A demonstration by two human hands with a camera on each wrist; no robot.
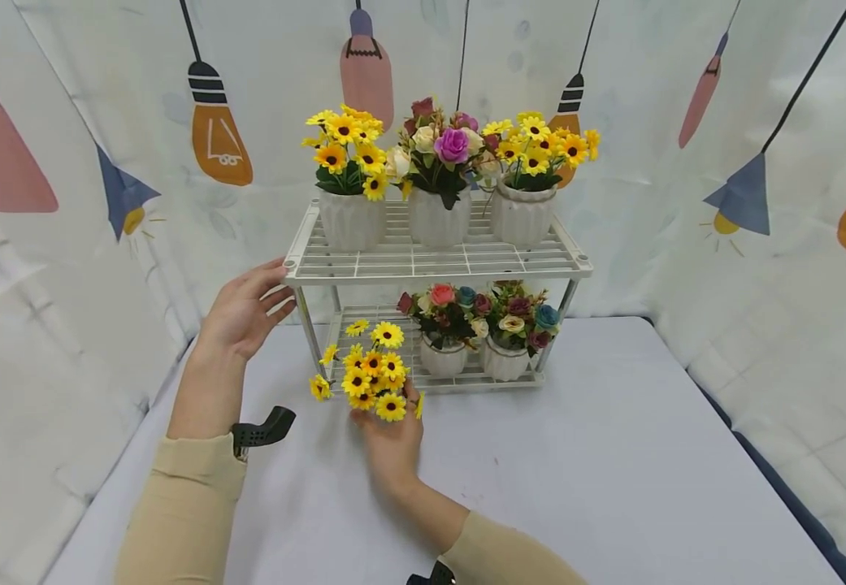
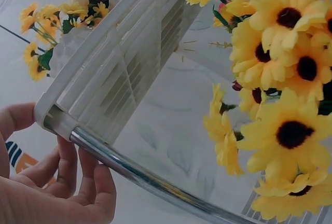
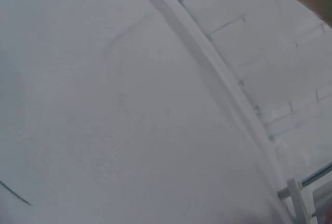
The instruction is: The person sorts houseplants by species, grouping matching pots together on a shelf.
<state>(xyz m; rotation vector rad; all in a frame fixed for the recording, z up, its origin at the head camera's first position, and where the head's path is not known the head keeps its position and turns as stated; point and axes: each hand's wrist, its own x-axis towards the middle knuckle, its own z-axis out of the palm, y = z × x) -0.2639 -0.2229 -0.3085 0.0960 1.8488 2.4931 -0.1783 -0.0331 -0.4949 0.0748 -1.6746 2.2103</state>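
Observation:
A white two-tier rack (image 1: 437,266) with metal posts stands on the table. My left hand (image 1: 243,313) holds its upper left front corner; in the left wrist view, curled fingers (image 2: 98,180) lie around the top of the metal post (image 2: 140,169). At the left of the lower tier is a bunch of yellow flowers (image 1: 373,370) with dark centres. My right hand (image 1: 393,447) grips this bunch from below and in front; its base is hidden behind the blossoms and hand. The right wrist view does not show the right hand's fingers.
Three white flower pots stand on the upper tier: yellow flowers (image 1: 349,146) left, mixed roses (image 1: 440,150) middle, yellow flowers (image 1: 535,154) right. Two pots of mixed flowers (image 1: 446,321) stand on the lower tier's right part. A patterned curtain (image 1: 276,97) hangs behind the white table (image 1: 613,455).

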